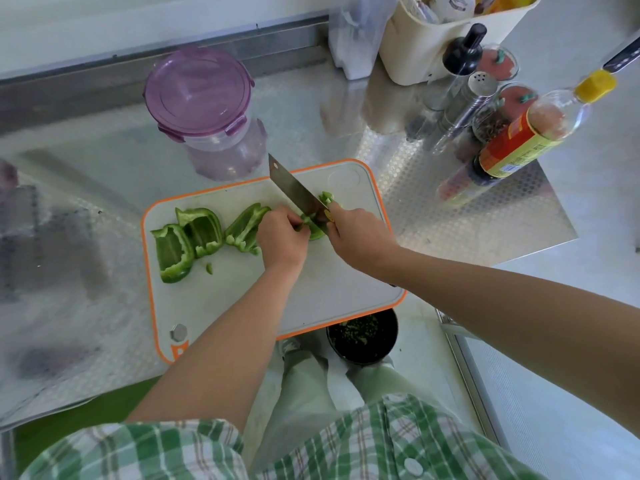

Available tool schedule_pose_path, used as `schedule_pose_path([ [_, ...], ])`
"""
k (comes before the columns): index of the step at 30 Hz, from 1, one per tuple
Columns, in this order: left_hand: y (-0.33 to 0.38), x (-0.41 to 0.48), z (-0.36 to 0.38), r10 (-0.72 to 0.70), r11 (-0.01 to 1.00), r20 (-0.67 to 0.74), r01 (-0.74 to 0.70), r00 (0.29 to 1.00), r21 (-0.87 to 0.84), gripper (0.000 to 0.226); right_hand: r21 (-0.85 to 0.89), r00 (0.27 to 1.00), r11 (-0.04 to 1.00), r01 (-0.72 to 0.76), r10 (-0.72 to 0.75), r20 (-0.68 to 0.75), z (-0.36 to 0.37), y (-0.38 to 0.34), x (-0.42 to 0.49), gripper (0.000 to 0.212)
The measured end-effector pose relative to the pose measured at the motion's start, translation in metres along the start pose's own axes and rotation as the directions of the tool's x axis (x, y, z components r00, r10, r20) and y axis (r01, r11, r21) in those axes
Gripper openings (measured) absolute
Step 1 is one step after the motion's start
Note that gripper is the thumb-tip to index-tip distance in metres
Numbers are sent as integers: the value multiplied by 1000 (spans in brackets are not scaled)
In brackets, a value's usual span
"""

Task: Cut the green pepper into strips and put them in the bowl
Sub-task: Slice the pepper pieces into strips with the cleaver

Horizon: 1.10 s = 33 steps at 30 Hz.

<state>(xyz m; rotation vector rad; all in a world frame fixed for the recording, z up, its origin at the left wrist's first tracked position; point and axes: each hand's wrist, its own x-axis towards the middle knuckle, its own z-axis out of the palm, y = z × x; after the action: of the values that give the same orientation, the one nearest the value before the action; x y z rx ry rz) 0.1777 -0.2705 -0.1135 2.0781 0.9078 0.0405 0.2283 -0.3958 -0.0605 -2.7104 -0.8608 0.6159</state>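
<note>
Green-skinned, the pepper piece (314,233) lies mid cutting board (242,299) in the head view, pinned by the left hand (282,235), fingers curled. The right hand (358,230) grips the knife (294,188). Risk: the blade sits tight beside those fingers; a slip on glossy skin could nick them.

There were three large pepper pieces (202,230) at nine o'clock on one cutting board (242,306), one knife (294,192), one purple-lidded container (197,91) at eleven, one black bowl (363,351) at six, and two red-lidded jars (500,65) at two.
</note>
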Motion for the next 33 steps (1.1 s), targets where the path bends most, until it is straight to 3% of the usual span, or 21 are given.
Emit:
schedule_pose_path([
  [4, 3, -1, 0, 4, 999, -13, -3, 1000, 35, 16, -47, 1000, 999, -22, 22, -12, 12, -4, -1, 4],
  [8, 3, -6, -2, 26, 997, -16, -25, 1000, 66, 14, -42, 998, 998, -37, 35, -48, 19, -3, -1, 13],
  [12, 2, -10, -5, 23, 998, -19, -22, 1000, 59, 11, 134, 995, 988, -72, 81, -58, 18, 6, 2, 16],
  [15, 0, -9, -4, 18, 1000, -10, -18, 1000, 25, 12, 164, 997, 986, -42, 52, -59, 11, 8, 2, 11],
  [18, 1, -8, -2, 14, 1000, -18, -14, 1000, -5, 17, 147, 997, 989, 5, 6, -73, 1, 8, 0, 17],
  [21, 3, -7, 0, 19, 1000, -30, -19, 999, 8, 17, 125, 998, 992, 31, -24, -52, -4, 9, -2, 9],
  [33, 4, -6, 0, -5, 1000, -26, 5, 1000, 15, 13, -62, 1000, 998, -1, 0, -15, 16, -1, -1, 8],
])
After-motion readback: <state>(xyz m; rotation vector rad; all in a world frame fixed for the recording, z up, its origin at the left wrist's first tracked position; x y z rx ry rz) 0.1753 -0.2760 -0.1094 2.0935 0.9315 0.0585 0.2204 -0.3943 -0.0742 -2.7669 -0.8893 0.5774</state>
